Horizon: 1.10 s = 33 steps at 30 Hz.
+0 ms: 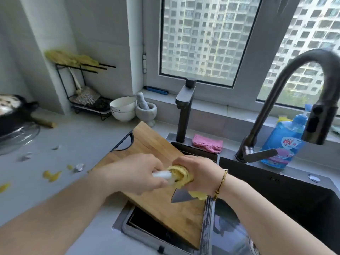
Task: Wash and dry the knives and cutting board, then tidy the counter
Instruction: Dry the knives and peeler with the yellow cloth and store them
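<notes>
My left hand (136,173) is curled tight round the white handle of the knife (181,196). My right hand (199,174) grips a yellow cloth (181,176), bunched round the blade where it meets the handle. The grey tip of the blade pokes out under the cloth and points toward six o'clock. A gold bracelet (220,183) sits on my right wrist.

Both hands meet over the wooden cutting board (156,150). It lies slantwise across the left part of the dark sink (285,199). Its corner with the black handle, at ten o'clock, rests on the grey desk (82,137), and its near corner hangs over the basin at five o'clock. I cannot tell whether the knife touches the board.

At one o'clock from my hands a pink cloth (207,143) lies on the back rim of the sink, just beside a square dark tap (184,107). At two o'clock the curved faucet (287,85) arches over, with a blue detergent bottle (283,142) behind it.

At eleven o'clock stacked white bowls (123,109) stand next to a stone mortar (147,110) with its pestle. Farther toward ten o'clock is a black wire rack (82,89). At nine o'clock yellow scraps (51,175) lie scattered on the desk.
</notes>
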Tool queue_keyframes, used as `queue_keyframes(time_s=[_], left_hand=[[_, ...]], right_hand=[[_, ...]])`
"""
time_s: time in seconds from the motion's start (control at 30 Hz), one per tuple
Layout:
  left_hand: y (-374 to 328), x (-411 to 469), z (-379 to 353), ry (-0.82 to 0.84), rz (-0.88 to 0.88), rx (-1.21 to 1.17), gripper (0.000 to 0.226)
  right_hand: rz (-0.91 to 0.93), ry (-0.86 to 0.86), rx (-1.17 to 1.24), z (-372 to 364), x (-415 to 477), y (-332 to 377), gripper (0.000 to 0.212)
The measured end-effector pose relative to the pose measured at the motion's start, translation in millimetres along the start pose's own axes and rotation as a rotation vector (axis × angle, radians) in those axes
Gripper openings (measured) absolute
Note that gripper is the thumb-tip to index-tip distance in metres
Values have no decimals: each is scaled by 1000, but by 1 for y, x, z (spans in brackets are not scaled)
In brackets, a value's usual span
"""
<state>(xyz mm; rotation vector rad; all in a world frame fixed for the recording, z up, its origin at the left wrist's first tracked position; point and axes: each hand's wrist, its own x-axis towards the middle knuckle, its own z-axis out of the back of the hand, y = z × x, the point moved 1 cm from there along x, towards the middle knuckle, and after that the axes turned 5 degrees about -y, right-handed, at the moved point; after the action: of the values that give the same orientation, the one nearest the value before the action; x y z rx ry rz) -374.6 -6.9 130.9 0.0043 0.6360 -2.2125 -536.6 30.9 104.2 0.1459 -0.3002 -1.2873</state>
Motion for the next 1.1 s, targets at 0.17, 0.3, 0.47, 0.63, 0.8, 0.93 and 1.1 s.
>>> queue_keyframes(time_s=[0.17, 0.3, 0.47, 0.63, 0.8, 0.93, 1.1], left_hand=[[36, -69, 58, -163, -16, -517, 57], [61, -125, 75, -531, -179, -746, 66], [88, -151, 66, -798, -205, -614, 53], [152, -201, 83, -1121, -188, -861, 28], [227, -284, 106, -1391, -151, -924, 18], [272, -359, 141, -1642, -168, -980, 23], [311, -413, 186, -1951, 42, -813, 17]], right_hand=[[144, -52, 205, 30, 41, 36, 48], [264, 0, 380, 37, 68, 91, 46], [423, 76, 502, 15, 98, 178, 44], [499, 84, 626, -23, 139, 267, 47], [507, 82, 785, -72, 180, 355, 48], [400, 67, 989, -118, 206, 409, 42], [212, 223, 1168, -155, 221, 452, 25]])
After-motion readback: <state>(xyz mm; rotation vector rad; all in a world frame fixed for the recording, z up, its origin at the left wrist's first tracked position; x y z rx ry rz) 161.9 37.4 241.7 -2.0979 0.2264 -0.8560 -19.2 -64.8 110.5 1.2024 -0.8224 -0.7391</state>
